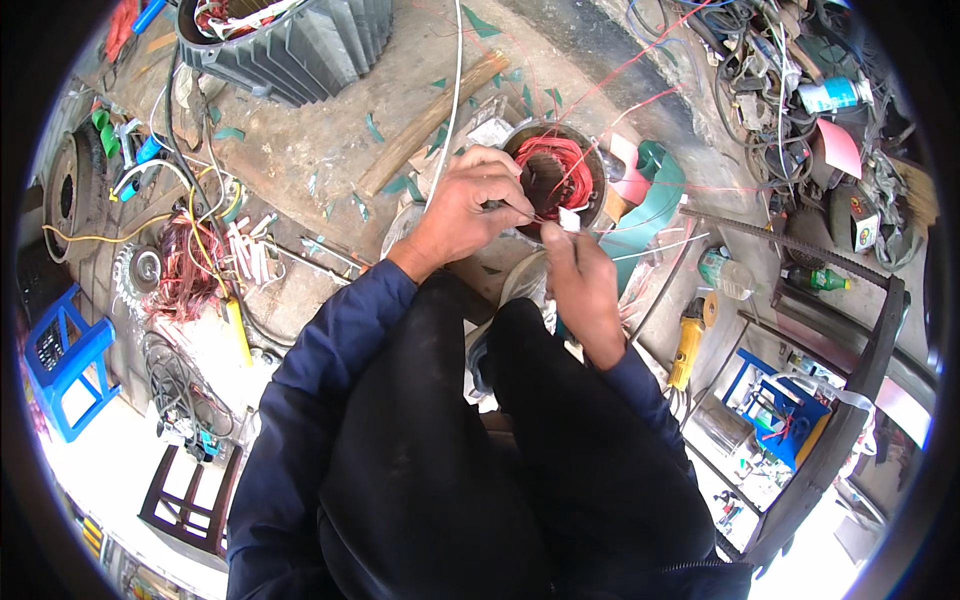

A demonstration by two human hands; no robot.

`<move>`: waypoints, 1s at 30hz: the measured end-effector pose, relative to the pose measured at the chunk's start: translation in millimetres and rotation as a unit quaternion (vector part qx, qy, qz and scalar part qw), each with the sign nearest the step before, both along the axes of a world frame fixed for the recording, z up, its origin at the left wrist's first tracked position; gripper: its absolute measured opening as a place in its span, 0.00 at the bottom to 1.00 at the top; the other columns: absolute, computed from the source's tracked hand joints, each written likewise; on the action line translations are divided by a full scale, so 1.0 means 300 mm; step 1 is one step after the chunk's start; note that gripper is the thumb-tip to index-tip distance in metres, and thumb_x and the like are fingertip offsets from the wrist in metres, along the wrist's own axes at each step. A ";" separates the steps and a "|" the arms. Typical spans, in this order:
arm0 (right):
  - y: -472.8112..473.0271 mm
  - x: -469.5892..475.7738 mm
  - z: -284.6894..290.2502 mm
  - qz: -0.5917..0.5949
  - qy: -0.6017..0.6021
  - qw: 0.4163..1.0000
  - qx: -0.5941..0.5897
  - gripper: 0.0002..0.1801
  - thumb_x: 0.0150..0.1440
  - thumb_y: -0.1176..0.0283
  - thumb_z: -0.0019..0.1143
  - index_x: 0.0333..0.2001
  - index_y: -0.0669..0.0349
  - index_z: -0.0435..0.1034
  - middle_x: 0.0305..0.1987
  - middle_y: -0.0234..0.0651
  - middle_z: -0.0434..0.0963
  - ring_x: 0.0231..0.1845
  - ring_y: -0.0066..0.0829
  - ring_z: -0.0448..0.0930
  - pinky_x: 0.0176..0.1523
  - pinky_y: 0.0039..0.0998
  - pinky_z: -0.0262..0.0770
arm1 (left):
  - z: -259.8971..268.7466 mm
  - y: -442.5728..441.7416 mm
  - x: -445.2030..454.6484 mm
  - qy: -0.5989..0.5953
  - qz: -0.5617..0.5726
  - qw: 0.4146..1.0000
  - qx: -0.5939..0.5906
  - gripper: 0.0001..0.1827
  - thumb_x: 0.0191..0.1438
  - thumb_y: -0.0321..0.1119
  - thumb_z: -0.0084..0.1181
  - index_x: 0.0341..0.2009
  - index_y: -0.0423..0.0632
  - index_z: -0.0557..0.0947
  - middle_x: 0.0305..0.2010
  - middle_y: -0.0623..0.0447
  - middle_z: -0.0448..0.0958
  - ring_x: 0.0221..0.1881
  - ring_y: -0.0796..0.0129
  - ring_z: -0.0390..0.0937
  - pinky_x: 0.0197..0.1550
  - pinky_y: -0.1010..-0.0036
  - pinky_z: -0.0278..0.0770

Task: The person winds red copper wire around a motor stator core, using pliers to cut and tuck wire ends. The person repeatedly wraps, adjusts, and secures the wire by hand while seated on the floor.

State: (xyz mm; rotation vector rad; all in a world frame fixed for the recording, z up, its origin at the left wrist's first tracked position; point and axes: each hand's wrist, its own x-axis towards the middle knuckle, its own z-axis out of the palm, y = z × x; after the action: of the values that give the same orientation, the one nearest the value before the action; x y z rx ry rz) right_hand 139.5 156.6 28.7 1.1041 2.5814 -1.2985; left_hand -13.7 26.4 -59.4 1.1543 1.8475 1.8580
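My left hand (469, 204) pinches a thin wire (537, 219) between thumb and forefinger at the near rim of a motor stator. Close by on the right, my right hand (581, 281) has its fingertips closed on the same wire. Red enamelled copper windings (576, 174) line the inside of the stator (598, 154), which stands open end up before my knees. A small white piece of insulating paper or sleeve (570, 219) shows just above my right fingertips. Several red lead wires (637, 105) fan out from the windings. My fingers hide the wire's ends.
A large finned motor housing (300, 49) stands at the upper left. A wooden stick (435, 124) and green film scraps lie on the floor. Right are a green insulating sheet (651, 199), a yellow angle grinder (688, 349) and bottles (726, 274). Scrap copper wire (187, 274) lies left.
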 end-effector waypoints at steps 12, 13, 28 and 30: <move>0.039 0.132 0.110 0.005 0.050 0.991 -0.121 0.16 0.76 0.65 0.51 0.37 0.66 0.72 0.24 0.31 0.73 0.23 0.21 0.73 0.31 0.28 0.73 | -0.001 -0.008 -0.006 -0.005 -0.005 1.000 0.002 0.09 0.46 0.24 0.75 0.33 0.51 0.92 0.37 0.60 0.87 0.54 0.62 0.77 0.61 0.66 0.74; 0.049 0.146 0.119 0.028 -0.003 0.996 -0.082 0.13 0.76 0.68 0.52 0.40 0.67 0.73 0.26 0.35 0.76 0.24 0.25 0.76 0.32 0.30 0.75 | 0.000 -0.008 -0.007 -0.007 -0.009 1.000 0.006 0.09 0.46 0.24 0.75 0.33 0.51 0.92 0.37 0.60 0.87 0.54 0.62 0.77 0.61 0.66 0.73; -0.017 0.023 0.058 -0.080 0.025 0.950 -0.302 0.28 0.78 0.65 0.46 0.76 0.67 0.61 0.31 0.30 0.74 0.21 0.16 0.69 0.25 0.20 0.65 | -0.011 -0.001 0.056 0.103 0.065 0.992 -0.015 0.11 0.45 0.26 0.77 0.34 0.54 0.90 0.38 0.57 0.82 0.54 0.57 0.77 0.58 0.62 0.72; -0.034 0.000 0.065 -0.135 0.043 0.924 -0.356 0.28 0.77 0.66 0.47 0.76 0.66 0.63 0.32 0.31 0.75 0.21 0.18 0.71 0.23 0.23 0.66 | -0.017 0.004 0.063 0.101 0.073 0.992 -0.009 0.12 0.45 0.26 0.77 0.35 0.54 0.90 0.38 0.57 0.81 0.52 0.57 0.77 0.57 0.62 0.72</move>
State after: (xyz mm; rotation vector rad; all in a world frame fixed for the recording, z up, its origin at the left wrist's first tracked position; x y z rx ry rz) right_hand 139.5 146.3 48.1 1.2605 1.7414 -2.1314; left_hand 5.3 27.7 -64.7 1.2734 2.1056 1.8543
